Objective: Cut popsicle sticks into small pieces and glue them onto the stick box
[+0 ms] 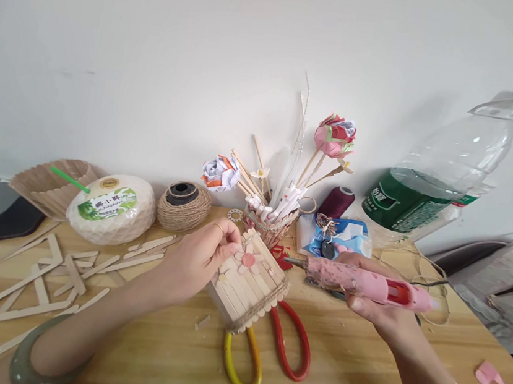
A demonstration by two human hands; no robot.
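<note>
In my right hand (379,313) is a pink hot glue gun (366,284), its metal nozzle pointing left toward a small popsicle-stick box (249,284). A flower decoration (248,261) with pale petals and a pink centre is on the box face, and twine with a scalloped trim runs along its lower edge. My left hand (212,249) is at the box's upper left, thumb and forefinger pinched together near the petals; what lies between them is too small to make out. Scissors (291,343) with one red and one yellow handle lie under the box.
Loose popsicle sticks (40,277) cover the table's left side. Behind stand a wrapped coconut (111,208), a twine roll (184,208), a basket (275,228) of paper flowers, and a thread spool (338,201). A large bottle (426,182) leans at right, near a pink scrap (491,375).
</note>
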